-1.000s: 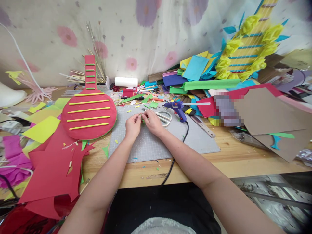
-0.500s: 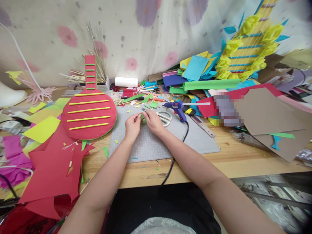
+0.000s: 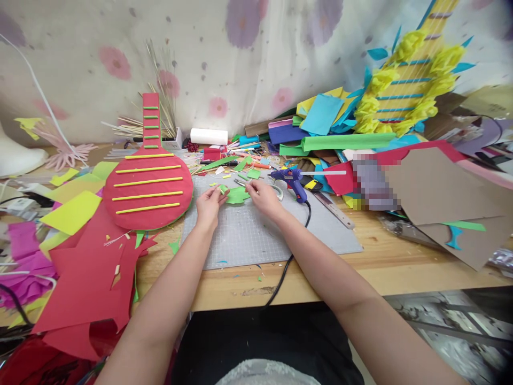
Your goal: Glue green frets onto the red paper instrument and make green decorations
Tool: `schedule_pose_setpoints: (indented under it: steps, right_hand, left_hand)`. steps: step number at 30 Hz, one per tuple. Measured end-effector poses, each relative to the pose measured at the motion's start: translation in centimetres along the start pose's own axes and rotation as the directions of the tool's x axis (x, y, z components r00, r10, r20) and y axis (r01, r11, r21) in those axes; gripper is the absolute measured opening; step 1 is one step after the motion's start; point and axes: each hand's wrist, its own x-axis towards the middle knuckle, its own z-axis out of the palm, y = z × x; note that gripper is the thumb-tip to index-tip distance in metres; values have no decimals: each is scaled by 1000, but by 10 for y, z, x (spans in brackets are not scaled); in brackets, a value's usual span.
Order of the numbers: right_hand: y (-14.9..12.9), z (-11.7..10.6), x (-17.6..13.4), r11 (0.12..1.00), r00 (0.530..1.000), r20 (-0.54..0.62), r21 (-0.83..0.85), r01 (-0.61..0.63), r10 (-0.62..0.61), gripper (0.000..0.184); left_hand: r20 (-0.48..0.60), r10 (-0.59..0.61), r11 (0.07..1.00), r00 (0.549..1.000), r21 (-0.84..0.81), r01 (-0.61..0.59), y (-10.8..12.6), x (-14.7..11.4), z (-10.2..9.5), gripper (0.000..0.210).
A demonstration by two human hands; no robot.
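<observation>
My left hand is above the left part of the grey cutting mat, pinching a small light-green paper piece. A larger green paper scrap shows between my two hands. My right hand has its fingers closed at that scrap's right edge; whether they grip it or something smaller is hidden. Scissors with pale handles lie partly behind my right hand. Just right of them rests a blue glue gun with a long white glue stick in it.
A red paper instrument shape with yellow and green strips stands left of the mat. Red sheets lie in front of it. On the right are a metal ruler, brown cardboard and a yellow flowered instrument. A black cord crosses the mat.
My hands have moved apart from where they met over the mat. A small green piece now shows in my left fingers, and the larger green scrap is in plain view between them.
</observation>
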Motion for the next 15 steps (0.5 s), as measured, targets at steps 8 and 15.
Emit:
schedule_pose_setpoints:
  steps: [8,15]
  right_hand:
    - [31,-92,-21,994,794,599,-95,-53,100,38]
    - [77,-121,-27,815,872,179,-478,-328,456,46]
  left_hand:
    - [-11,-36,998,999,-54,35,5,-1,-4,7]
    - [27,-36,998,999,-46,37,3,0,-6,8]
